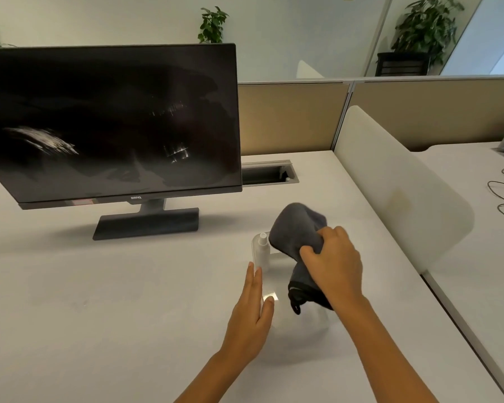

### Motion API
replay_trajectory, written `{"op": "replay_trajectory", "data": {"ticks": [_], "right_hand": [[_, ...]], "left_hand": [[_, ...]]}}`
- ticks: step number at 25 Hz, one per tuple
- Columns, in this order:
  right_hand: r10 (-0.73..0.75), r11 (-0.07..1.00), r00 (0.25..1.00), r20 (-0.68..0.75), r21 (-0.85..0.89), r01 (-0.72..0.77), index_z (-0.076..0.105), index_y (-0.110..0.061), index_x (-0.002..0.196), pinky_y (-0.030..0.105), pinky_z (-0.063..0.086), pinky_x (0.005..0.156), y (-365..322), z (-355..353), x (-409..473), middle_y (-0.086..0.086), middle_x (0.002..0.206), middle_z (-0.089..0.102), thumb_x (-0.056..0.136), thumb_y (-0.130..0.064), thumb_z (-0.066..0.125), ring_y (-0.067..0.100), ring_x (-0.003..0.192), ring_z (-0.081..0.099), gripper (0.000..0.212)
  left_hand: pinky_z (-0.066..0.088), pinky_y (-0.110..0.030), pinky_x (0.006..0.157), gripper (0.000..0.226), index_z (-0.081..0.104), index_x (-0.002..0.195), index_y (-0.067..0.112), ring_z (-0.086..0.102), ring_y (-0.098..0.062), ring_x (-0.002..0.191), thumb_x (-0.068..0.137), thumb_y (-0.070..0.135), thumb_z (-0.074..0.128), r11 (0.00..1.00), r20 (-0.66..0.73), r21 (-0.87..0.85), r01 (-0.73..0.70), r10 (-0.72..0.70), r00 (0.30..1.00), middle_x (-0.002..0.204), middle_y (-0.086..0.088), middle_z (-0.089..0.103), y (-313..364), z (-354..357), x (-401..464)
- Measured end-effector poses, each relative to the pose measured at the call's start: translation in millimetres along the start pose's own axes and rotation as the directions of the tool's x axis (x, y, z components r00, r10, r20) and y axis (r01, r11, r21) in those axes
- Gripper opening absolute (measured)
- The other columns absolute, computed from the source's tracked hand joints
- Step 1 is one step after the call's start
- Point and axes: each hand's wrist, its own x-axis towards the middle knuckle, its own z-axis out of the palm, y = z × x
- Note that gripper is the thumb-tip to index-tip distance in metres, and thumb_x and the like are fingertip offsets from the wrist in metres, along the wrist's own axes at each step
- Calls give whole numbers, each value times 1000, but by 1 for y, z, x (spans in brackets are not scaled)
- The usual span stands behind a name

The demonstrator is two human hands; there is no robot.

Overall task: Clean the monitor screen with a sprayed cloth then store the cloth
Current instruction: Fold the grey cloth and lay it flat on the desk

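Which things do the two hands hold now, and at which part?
The right hand grips the dark grey cloth around its bunched middle. The left hand lies open beside the clear plastic spray bottle, holding nothing.

A soft, matt grey cloth [296, 231] is seen. The monitor screen [108, 120] is glossy and streaked. The desk [99, 301] is smooth and matt.

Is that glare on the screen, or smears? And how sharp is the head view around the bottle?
Head view: the monitor is off and dark, showing whitish streaks lower left and centre, smear or glare, I cannot tell; the clear bottle is soft-edged and washes into the pale desk; right hand gripping the cloth is reasonably sharp; wide-angle bending tilts the monitor.
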Motion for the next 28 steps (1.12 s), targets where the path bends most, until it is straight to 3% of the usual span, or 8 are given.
{"op": "replay_trajectory", "data": {"ticks": [3,6,10,13,17,22,25,28], "right_hand": [[-42,997,990,-131,54,50,60,-12,97,15,34,54,-9,-26,5,0,87,50,83,-27,63,15,68,52,22],[-143,972,958,-247,148,183,64,-11,102,20,46,63,-28,-40,-2,5,92,58,80,-25,68,14,73,52,26],[-267,868,924,-273,349,354,68,-10,103,8,43,71,-67,-35,-22,1,95,59,75,-27,65,7,77,54,32],[-280,763,955,-99,581,284,64,-27,102,6,49,70,-88,-21,-39,-9,99,57,80,-31,69,3,87,58,23],[-130,581,953,274,800,-151,60,-43,93,4,49,65,-106,-3,-55,-23,102,59,69,-59,55,4,98,61,30],[-100,392,762,640,729,-561,55,-37,114,31,59,76,-115,24,-50,-8,101,71,69,-39,69,15,96,66,46],[-61,389,699,712,662,-641,54,-22,123,37,58,82,-129,46,-59,1,109,69,64,-34,77,20,100,66,65],[26,402,774,633,702,-588,52,-26,123,25,58,66,-150,69,-76,-8,99,72,69,-33,78,13,89,70,60]], "left_hand": [[16,-18,108,58,6,141,45,8,12,131,90,49,34,990,-111,-131,44,-59,992,147,30,2,12,-12,1],[35,-2,89,48,25,131,51,36,20,116,85,53,39,915,-168,-401,39,-115,979,135,35,26,38,-34,12],[38,-40,107,51,36,140,25,47,-19,127,94,48,32,529,150,-817,227,-185,971,142,-2,47,61,-74,41],[46,-42,100,48,51,129,14,56,-26,120,94,43,36,438,130,-882,176,-133,982,127,-10,61,59,-103,40],[53,-39,85,40,59,116,12,64,-26,103,95,39,38,435,88,-881,187,-236,968,111,-13,67,39,-117,27],[56,-35,78,51,57,119,14,67,-23,99,83,50,53,566,41,-807,168,-230,972,109,-9,69,8,-147,12],[58,-35,79,58,55,120,22,67,-19,99,75,57,57,672,0,-722,162,-235,972,111,-2,68,-18,-178,1],[57,-33,83,62,50,122,29,64,-15,102,70,62,58,743,-110,-646,174,-317,942,117,6,63,-56,-219,-12]]}}
